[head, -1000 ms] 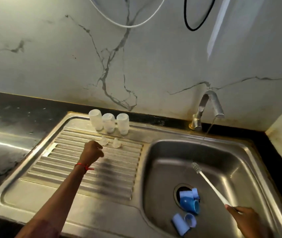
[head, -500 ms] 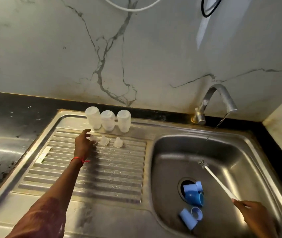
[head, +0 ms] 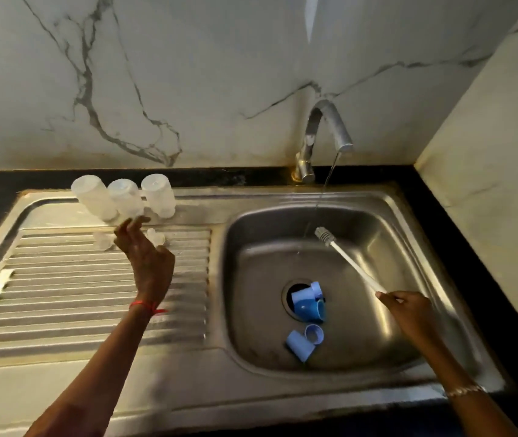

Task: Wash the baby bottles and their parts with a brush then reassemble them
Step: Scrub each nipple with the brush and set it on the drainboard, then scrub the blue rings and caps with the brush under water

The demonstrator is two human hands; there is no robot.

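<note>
Head view: three clear bottles [head: 125, 197] stood inverted at the drainboard's [head: 62, 294] twelve o'clock, likely to drain. Left hand [head: 149, 260], fingers loosely spread and empty, hovered by the teats [head: 156, 237]. Right hand [head: 409, 313] gripped the brush [head: 354, 266], bristles under the tap's [head: 324, 134] trickle. Blue caps [head: 309, 305] lay toward the basin's [head: 387, 222] six o'clock, probably awaiting washing.

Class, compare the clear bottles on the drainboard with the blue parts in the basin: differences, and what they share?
The clear bottles are translucent white; the blue parts are solid blue. The clear bottles stand in a row on the drainboard; the blue parts lie tumbled in the basin. Both sit unassembled.
</note>
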